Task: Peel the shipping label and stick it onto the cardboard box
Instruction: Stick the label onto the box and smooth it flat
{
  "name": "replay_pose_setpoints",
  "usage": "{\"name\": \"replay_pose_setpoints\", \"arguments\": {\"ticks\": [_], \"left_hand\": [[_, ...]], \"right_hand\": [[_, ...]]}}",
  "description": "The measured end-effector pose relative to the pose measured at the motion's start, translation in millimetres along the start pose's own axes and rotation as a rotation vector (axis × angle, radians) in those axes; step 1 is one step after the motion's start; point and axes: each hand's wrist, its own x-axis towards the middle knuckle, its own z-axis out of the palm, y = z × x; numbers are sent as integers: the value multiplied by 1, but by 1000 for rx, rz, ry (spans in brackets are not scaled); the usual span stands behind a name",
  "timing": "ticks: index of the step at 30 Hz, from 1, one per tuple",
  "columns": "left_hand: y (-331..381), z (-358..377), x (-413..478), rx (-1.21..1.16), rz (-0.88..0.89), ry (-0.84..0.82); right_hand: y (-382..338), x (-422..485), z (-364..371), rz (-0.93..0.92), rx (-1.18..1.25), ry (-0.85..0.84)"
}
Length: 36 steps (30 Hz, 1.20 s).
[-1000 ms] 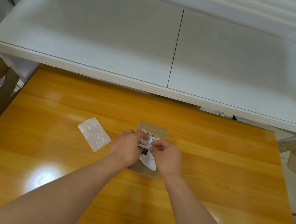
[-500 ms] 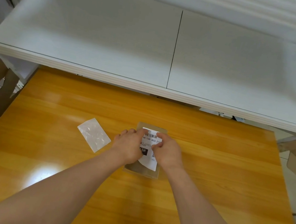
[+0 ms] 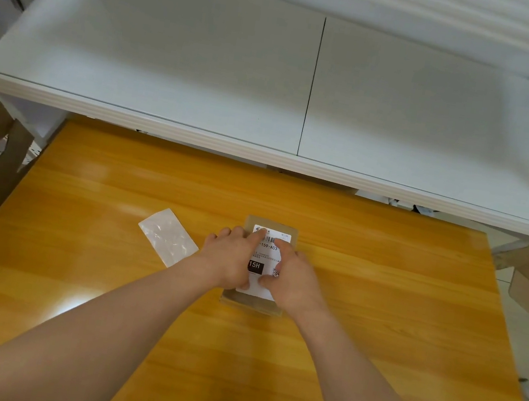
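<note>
label already peeled and lying on the cardboard box mid-table, my left hand and right hand flat, fingers spread pressing it down, backing sheet aside, only smoothing left i think.

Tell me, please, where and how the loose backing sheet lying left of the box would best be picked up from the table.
The backing sheet lies flat and askew on the table, left of the cardboard box, so there is no edge to pinch from above. Probably best: come from the left with the left hand, lift the near corner pointing toward the person, then pinch it between thumb and forefinger.
</note>
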Motion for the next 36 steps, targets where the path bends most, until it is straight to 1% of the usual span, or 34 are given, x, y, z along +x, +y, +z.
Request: {"name": "replay_pose_setpoints", "arguments": {"ticks": [6,14,20,23,26,28,31,34,36], "left_hand": [[-2,1,-5,41,38,-14],[-6,4,-8,-117,57,-33],[-9,9,-13,-165,45,-19],[-10,15,-16,-240,36,34],[-12,23,-17,-384,17,163],[-11,26,-18,-384,14,240],[-4,30,-18,-359,33,312],[1,33,-16,-327,78,338],[1,35,-13,-354,66,330]], "right_hand": [[0,-3,3,-17,-26,15],[0,-8,7,-27,-32,-1],[2,-11,5,-41,-40,-18],[4,-13,5,-44,-37,-9],[6,-15,5,-56,-6,42],[7,-15,7,-72,-2,79],[7,-17,10,-81,8,101],[7,-19,10,-72,30,110],[9,-18,9,-32,75,139]]}}
